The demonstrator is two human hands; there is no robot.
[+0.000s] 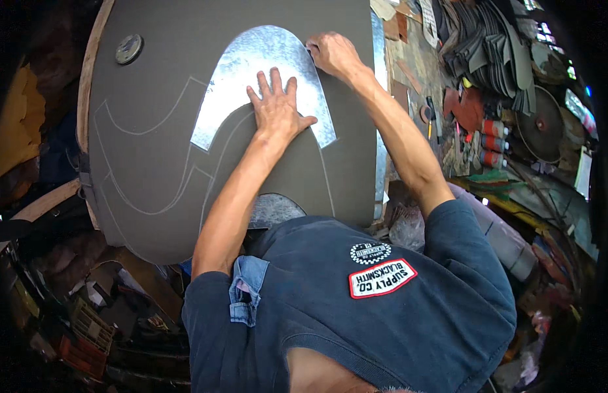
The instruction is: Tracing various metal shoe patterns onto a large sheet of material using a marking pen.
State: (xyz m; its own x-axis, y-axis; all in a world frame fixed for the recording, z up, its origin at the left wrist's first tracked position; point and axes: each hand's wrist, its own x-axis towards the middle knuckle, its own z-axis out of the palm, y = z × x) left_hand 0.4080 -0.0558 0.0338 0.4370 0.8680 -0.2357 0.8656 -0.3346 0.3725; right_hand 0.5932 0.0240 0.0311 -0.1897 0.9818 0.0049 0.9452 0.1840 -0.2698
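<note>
Pinning: left hand (276,111) splayed wide on metal template (261,54), likely to stop slip.
Edge: right hand (335,55) bunched narrow at template's outer curve; can't tell what it holds.
Template: flat on dark grey sheet (166,56), presumably for full contact.

Even, moderate light covers the sheet (160,85), while the metal template (251,52) throws back bright, mottled glare. Small white patches (546,29) at upper right are blown out. Clutter (88,321) at lower left sinks into gloom. Central detail looks crisp; outer areas soften, edges bow, corners go black.
</note>
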